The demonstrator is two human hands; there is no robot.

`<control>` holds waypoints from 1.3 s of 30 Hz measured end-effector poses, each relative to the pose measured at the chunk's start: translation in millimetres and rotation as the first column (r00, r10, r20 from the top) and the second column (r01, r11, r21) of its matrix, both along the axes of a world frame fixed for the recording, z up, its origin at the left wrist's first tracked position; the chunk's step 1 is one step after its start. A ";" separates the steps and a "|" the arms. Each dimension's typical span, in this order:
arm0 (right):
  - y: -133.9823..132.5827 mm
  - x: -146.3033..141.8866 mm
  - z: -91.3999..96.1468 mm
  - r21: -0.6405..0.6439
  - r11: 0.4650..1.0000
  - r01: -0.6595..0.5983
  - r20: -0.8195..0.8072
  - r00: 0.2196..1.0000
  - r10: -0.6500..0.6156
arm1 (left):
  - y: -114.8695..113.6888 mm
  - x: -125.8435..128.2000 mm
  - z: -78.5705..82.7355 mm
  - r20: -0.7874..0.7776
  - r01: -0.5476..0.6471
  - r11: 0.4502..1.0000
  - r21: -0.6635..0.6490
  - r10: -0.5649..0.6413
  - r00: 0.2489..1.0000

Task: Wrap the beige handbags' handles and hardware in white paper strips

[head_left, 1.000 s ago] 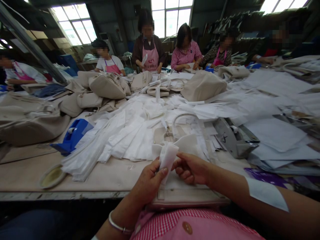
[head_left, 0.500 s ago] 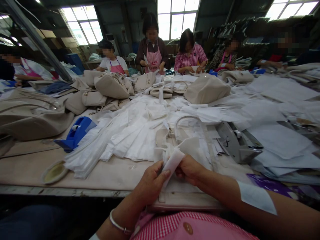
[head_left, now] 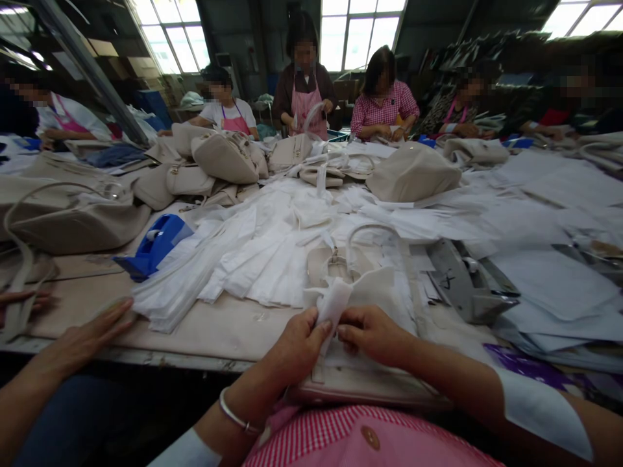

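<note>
A beige handbag (head_left: 318,263) lies in front of me at the table's edge, its looped handle (head_left: 374,228) wrapped in clear film and pointing away. Around a part of the bag nearest me stands a folded white strip (head_left: 335,299) of soft wrapping material. My left hand (head_left: 294,344) grips this strip from the left, thumb pressed along its face. From the right, the curled fingers of my right hand (head_left: 372,334) pinch at the strip's right edge; their tips are partly hidden. White sheet material (head_left: 377,285) sticks up behind my right hand.
A blue tape dispenser (head_left: 158,243) stands left, a grey tape dispenser (head_left: 464,279) right. White strips (head_left: 253,272) fan out between them; paper sheets (head_left: 559,279) lie right. Beige bags (head_left: 226,155) are piled farther back. A co-worker's hand (head_left: 92,331) rests at the left edge. Co-workers stand opposite.
The white strip is now more upright, and my right hand has shifted along its edge. A co-worker's hands and a raised bag strap have appeared at the left. The view has shifted slightly.
</note>
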State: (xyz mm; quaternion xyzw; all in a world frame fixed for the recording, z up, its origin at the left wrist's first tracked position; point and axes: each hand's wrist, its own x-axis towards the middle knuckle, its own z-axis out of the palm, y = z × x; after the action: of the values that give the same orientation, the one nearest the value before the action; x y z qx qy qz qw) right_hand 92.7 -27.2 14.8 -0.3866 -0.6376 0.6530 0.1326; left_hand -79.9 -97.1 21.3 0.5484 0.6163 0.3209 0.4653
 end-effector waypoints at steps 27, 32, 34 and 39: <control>32.0 -17.4 12.9 0.864 -0.236 -0.446 0.476 0.875 0.089 | 9.5 -0.7 -10.6 -0.310 0.079 0.994 0.081 -0.050 0.949; 29.6 -16.3 8.5 0.875 -0.250 -0.414 0.437 0.898 0.043 | 11.8 -6.9 -13.3 -0.378 0.134 0.988 0.074 -0.096 0.921; 30.2 -14.8 8.0 0.881 -0.236 -0.410 0.434 0.899 0.060 | 13.7 -7.5 -14.1 -0.390 0.111 0.992 0.067 -0.076 0.917; 38.0 16.4 18.9 0.930 -0.064 -0.362 0.367 0.922 0.123 | 14.9 -7.4 -8.7 -0.316 0.070 0.997 0.030 -0.058 0.947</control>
State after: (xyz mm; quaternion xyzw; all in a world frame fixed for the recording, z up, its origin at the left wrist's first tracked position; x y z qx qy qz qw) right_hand 109.1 10.9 33.7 -0.1100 -0.9749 -0.0167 0.1930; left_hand -87.3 -82.3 12.6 0.6214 0.6578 0.2266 0.3602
